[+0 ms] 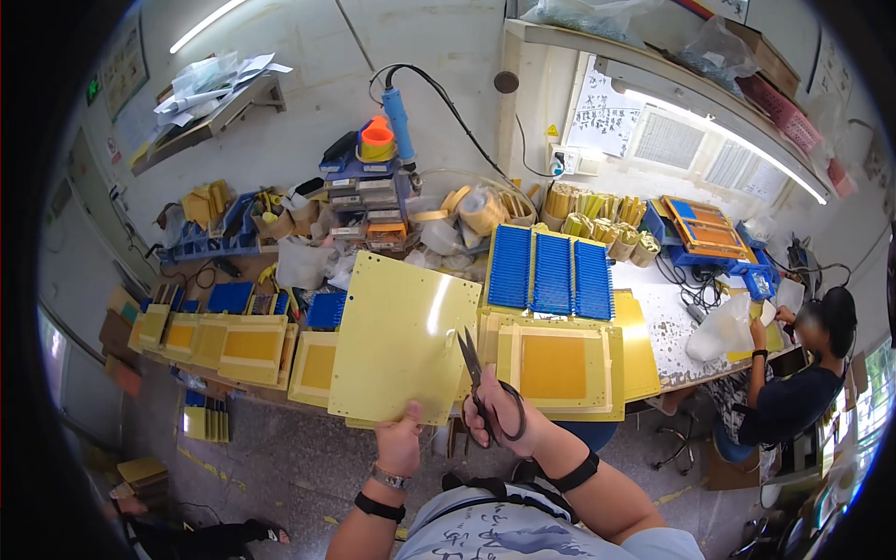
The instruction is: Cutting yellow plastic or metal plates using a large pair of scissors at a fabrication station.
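A large glossy yellow board (pixel 397 327) with small holes along its edges is held up in front of me. My left hand (pixel 401 441) pinches its lower edge, thumb on the face turned to me. In my right hand (pixel 507 422) is a pair of black scissors (pixel 473 359), fingers around the handles and blades pointing up beside the board's right edge. Right of the scissors, a framed yellow panel (pixel 553 367) with an amber centre lies on the bench. Behind it stand blue ribbed strips (pixel 550 271) in three columns.
Similar framed panels (pixel 252 345) line the bench to the left. A blue-handled tool (pixel 399 123) hangs from a cable above stacked small drawers (pixel 378 201). Rolled bundles (pixel 597 224) stand at the back right. A co-worker (pixel 810 364) sits at the far right near a plastic bag (pixel 719 329).
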Available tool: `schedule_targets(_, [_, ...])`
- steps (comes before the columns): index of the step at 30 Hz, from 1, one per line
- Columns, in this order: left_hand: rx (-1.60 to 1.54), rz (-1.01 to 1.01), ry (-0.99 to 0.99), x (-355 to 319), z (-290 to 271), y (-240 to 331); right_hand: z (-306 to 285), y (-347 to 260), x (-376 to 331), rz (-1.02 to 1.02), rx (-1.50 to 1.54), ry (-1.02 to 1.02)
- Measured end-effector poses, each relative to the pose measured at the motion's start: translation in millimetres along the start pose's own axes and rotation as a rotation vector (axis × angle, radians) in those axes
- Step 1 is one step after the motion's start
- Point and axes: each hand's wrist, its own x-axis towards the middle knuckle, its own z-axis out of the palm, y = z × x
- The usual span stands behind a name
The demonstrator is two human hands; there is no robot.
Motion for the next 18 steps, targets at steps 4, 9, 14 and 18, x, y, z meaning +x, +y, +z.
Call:
schedule_targets(4, [-0.009, -0.002, -0.070, -3, 2, 2, 3, 0, -2, 0.083, 0.095, 0.000])
schedule_targets(9, [0.048, -0.038, -0.103, 0, -9, -6, -2, 7, -2, 0.060, 0.032, 0.028])
schedule_targets(14, [0.347, 0.062, -0.137, -10, 1, -21, -27, -12, 10, -0.042, 0.379, 0.206])
schedule_targets(18, [0.088, -0.006, -0.003, 0, -4, -22, -21, -14, -6, -0.027, 0.229, 0.126])
